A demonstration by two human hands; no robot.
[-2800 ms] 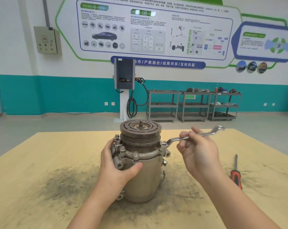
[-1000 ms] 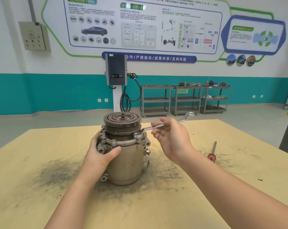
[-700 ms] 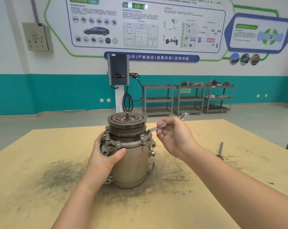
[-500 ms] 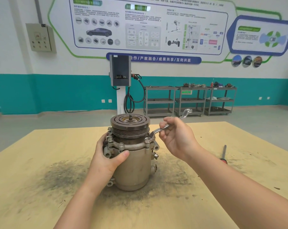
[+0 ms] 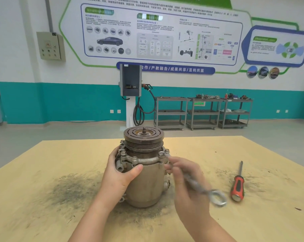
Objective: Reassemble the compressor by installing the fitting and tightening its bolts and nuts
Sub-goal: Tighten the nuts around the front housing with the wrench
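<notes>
- Head view: the compressor [image 5: 145, 173] stands upright near the middle of the tan wooden surface [image 5: 43, 172], pulley end up, with a threaded shaft rising from the pulley centre.
- A dark, gritty smear covers the surface around the base of the compressor, spreading mostly to its left.
- The left hand [image 5: 120, 173] grips the left side of the compressor body just below the bolted flange; its fingers wrap round the far side and the thumb presses across the front of the housing.
- Several bolts [image 5: 134, 158] stand up along the flange ring beneath the pulley.
- The right hand [image 5: 186, 179] is just right of the compressor and blurred; its fingers are curled round the shank of a ring wrench [image 5: 196, 184].
- One end of the wrench sits at a bolt on the right side of the flange; the shank slopes down and away to the right, its free ring end low above the surface.
- Whether the wrench end is fully seated on the bolt cannot be told, owing to blur.
- A screwdriver [image 5: 237, 184] with a red and black handle lies flat on the surface well to the right of the compressor, apart from both hands.
</notes>
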